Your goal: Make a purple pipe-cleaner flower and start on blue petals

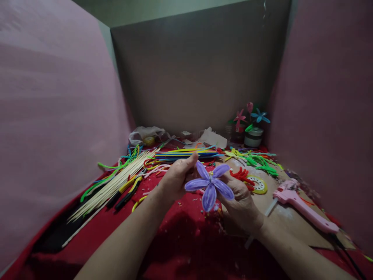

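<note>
Head view shows your red surface (pixel 180 241) spread with craft stock. A cardboard sheet (pixel 288 223) lies along its right edge with the pink glue gun (pixel 303 208) on it, and a bundle of bamboo skewers (pixel 116 182) fans toward the left edge. Straight pipe cleaners (pixel 186 153) run across the far side, and finished flowers (pixel 250 116) stand in a jar at the far right corner. Your left hand (pixel 175 179) and right hand (pixel 241 202) meet above the middle of the surface, both closed on the purple flower (pixel 210 184). Your left thumb presses an upper petal and your right fingers curl behind the lower ones. Five petals look formed and spread, so the bloom reads as nearly done. I see no stem on it, and the skewers and glue gun lie well apart from your hands.
</note>
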The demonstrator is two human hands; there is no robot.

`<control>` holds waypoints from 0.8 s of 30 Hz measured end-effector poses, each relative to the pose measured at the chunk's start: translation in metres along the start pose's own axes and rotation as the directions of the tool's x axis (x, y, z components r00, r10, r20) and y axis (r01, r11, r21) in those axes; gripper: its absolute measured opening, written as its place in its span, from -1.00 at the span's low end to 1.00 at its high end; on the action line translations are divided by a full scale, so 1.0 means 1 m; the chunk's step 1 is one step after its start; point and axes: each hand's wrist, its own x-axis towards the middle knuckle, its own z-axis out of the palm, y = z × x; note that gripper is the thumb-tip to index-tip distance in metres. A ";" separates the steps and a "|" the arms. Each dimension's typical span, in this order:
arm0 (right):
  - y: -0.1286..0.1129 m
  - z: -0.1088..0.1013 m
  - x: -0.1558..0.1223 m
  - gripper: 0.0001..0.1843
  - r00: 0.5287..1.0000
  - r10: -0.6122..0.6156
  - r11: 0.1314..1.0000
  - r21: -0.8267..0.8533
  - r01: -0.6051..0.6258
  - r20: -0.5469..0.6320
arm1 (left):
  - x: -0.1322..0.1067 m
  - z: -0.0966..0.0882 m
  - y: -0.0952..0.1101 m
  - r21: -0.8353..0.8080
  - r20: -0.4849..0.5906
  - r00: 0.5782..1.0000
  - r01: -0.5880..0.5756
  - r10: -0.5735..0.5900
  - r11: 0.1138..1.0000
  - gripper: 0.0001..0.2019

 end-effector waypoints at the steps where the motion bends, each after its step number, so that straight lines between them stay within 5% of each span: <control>1: 0.000 0.000 0.000 -0.83 1.000 0.001 1.000 -0.006 -0.001 0.008 | -0.001 0.000 0.001 0.001 0.002 1.000 0.008 -0.008 1.000 -0.53; 9: 0.003 0.001 -0.005 -0.82 1.000 0.002 1.000 -0.008 -0.002 0.025 | -0.002 0.001 0.003 -0.018 0.071 0.997 -0.019 0.021 1.000 -0.68; 15: 0.007 0.002 0.005 -0.88 0.945 0.296 0.914 0.329 -0.239 -0.136 | 0.009 -0.004 -0.009 0.008 -0.052 0.991 -0.121 0.121 0.993 -0.71; 20: 0.009 -0.003 0.014 -0.87 0.837 0.512 0.741 0.591 -0.318 -0.192 | 0.009 0.008 -0.019 0.339 -0.096 0.962 -0.211 0.257 0.917 -0.79; 24: 0.013 -0.002 0.012 -0.86 0.806 0.553 0.714 0.619 -0.328 -0.211 | 0.004 0.022 -0.040 0.671 -0.002 0.933 -0.265 0.359 0.692 -0.78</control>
